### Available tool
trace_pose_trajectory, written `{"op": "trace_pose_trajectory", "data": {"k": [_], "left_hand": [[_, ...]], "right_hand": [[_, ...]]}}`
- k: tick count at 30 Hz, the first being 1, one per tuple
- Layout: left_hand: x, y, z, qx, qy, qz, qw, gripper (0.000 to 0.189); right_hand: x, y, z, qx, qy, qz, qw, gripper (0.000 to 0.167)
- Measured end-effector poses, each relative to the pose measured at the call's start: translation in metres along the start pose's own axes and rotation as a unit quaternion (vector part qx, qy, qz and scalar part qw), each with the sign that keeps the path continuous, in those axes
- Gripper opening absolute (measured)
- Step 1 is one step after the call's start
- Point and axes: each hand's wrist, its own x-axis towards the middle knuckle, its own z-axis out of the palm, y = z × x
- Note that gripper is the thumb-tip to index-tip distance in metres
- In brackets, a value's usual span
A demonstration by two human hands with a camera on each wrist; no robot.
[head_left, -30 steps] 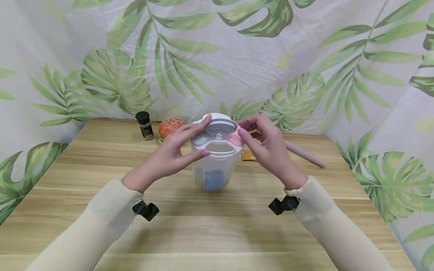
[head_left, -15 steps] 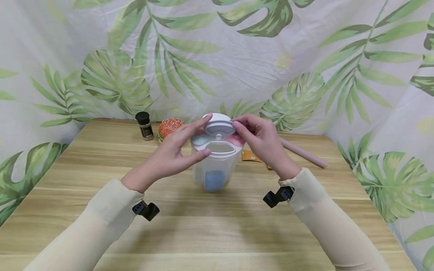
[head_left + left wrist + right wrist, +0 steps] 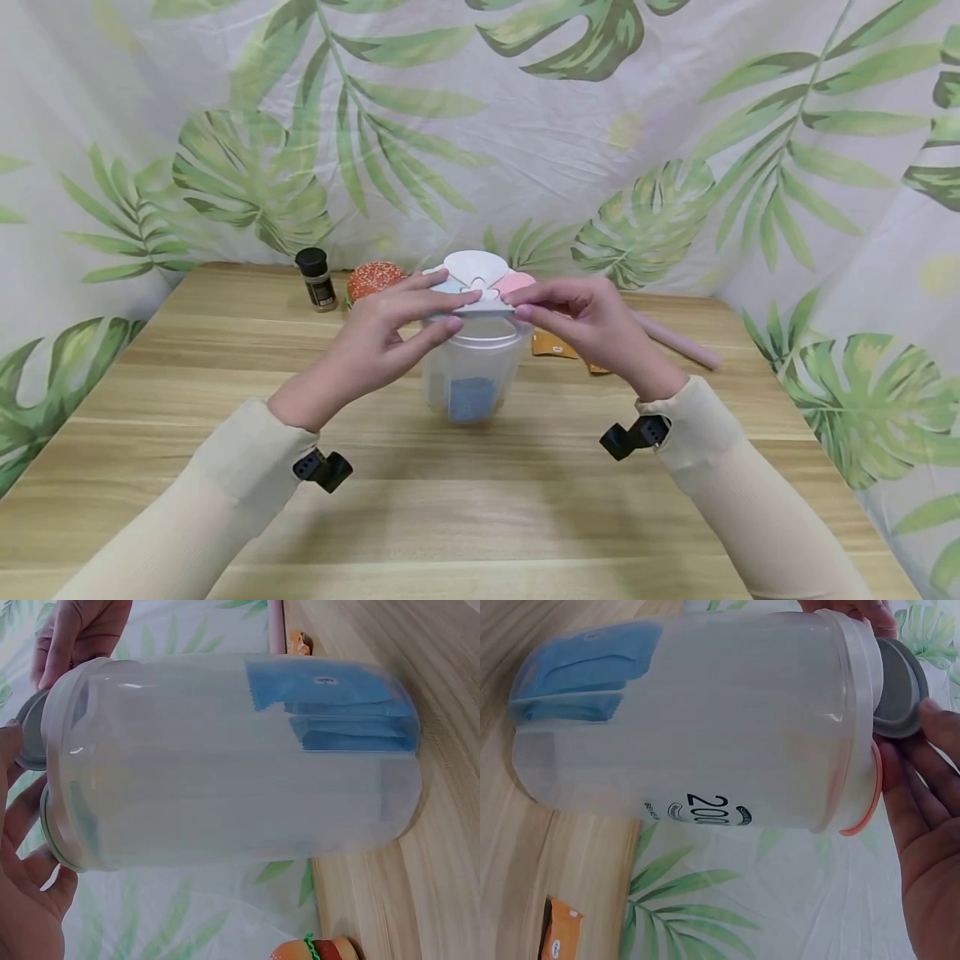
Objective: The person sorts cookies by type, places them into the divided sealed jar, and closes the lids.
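Observation:
A clear plastic storage canister (image 3: 468, 358) with a multi-flap lid stands upright on the table. Several blue packets (image 3: 352, 705) lie in one compartment at its bottom. The front flap (image 3: 900, 686), grey underneath, is tilted partly over its opening. My right hand (image 3: 588, 321) pinches the right edge of this flap between thumb and fingers. From the left, my left hand (image 3: 382, 333) rests on the lid with fingers extended, a fingertip near the flap's hinge and the thumb by the rim. The white, pink and light blue flaps lie down.
Behind and left of the canister are a toy burger (image 3: 372, 282) and a black-capped seasoning jar (image 3: 316, 279). To the right lie orange packets (image 3: 553, 344) and a pale pink rod (image 3: 678, 342). A leaf-print cloth (image 3: 525, 150) hangs behind the wooden table (image 3: 480, 517).
The front flap, upright before, has swung forward and down toward its opening. My right hand moved in from the right and took hold of its edge. The left fingers shifted forward on the lid.

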Motion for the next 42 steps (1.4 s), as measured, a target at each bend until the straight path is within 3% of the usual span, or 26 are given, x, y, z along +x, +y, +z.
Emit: {"op": "trace_pose_trajectory", "data": {"k": [7,13,22,34,42], "left_hand": [[-0.002,-0.003,0.002,0.011,0.007,0.037,0.9992,0.034],[-0.003,-0.004,0.001,0.007,-0.006,0.054,0.9985,0.036],[-0.003,-0.004,-0.001,0.001,-0.014,0.064,0.9978,0.036],[-0.005,-0.005,-0.001,-0.007,-0.025,0.075,0.9969,0.037],[-0.004,-0.002,-0.005,0.008,-0.039,0.072,0.9966,0.038]], "right_hand": [[-0.005,0.0,0.002,-0.04,-0.019,-0.053,0.9976,0.023],[-0.008,0.001,0.004,-0.066,-0.023,-0.063,0.9955,0.024],[-0.011,-0.001,0.005,-0.091,-0.027,-0.065,0.9934,0.028],[-0.013,0.0,0.009,-0.11,-0.025,-0.104,0.9881,0.029],[-0.015,-0.001,0.012,-0.148,-0.001,-0.105,0.9834,0.029]]}}
